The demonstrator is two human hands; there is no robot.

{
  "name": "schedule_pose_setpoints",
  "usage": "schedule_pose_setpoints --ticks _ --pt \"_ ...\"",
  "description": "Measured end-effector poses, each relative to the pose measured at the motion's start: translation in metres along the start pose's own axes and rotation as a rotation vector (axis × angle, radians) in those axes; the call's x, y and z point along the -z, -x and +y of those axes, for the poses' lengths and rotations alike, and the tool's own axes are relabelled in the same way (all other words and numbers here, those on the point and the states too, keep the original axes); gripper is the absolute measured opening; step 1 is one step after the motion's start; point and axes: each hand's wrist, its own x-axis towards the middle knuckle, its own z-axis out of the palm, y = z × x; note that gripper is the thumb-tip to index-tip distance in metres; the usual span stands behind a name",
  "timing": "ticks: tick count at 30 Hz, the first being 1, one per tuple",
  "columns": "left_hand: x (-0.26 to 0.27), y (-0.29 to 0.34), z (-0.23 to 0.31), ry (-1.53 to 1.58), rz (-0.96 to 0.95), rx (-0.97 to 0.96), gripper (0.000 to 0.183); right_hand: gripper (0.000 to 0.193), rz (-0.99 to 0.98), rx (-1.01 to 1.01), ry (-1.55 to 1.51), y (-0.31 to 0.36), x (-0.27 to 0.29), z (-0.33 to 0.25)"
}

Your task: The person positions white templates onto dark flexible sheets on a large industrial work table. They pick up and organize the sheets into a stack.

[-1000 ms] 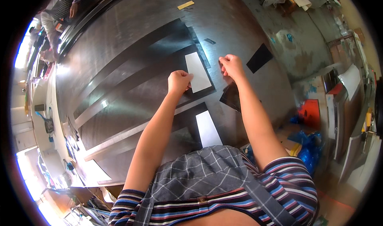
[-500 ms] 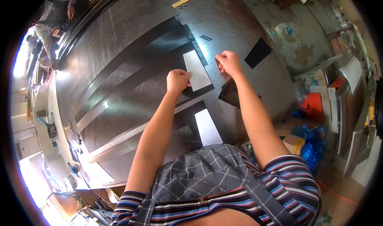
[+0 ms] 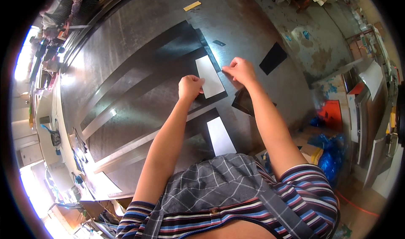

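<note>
On the end of a long dark strip [image 3: 152, 76] lies a white rectangular sheet [image 3: 211, 76]. My left hand [image 3: 190, 87] is at its left edge, fingers curled and the thumb on the sheet in a pinch. To the right of the sheet, my right hand [image 3: 241, 71] has thumb and forefinger pressed together near its edge; what they hold, if anything, is too small to make out. Closer to my body, a second white sheet [image 3: 221, 135] rests on another dark strip. A glossy dark piece [image 3: 243, 100] sits partly behind my right forearm.
The large metal-topped table [image 3: 249, 24] carries a black flat piece [image 3: 273, 58] at the right, a small dark piece [image 3: 219, 42] and a yellow strip [image 3: 192, 6] farther off. Blue plastic [image 3: 331, 154] and an orange-red panel [image 3: 330, 116] are beyond the right edge. Another person [image 3: 63, 7] is at the far left.
My right hand has moved left and slightly down, toward the white sheet's right edge. My left hand stays at the left edge. The person at far left has shifted.
</note>
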Motion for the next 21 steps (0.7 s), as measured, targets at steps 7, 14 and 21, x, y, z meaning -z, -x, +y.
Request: schedule_pose_setpoints --ticks 7,14,21 --pt "0.0 0.001 -0.002 -0.016 0.032 0.011 0.02 0.053 0.073 0.067 0.277 0.022 -0.011 -0.031" --pt "0.0 0.013 0.027 -0.711 0.146 -0.19 0.029 0.053 0.114 0.096 0.29 0.02 -0.016 -0.023" --pt "0.007 0.0 0.034 -0.796 -0.115 -0.37 0.065 0.052 0.059 0.072 0.271 0.021 -0.012 -0.023"
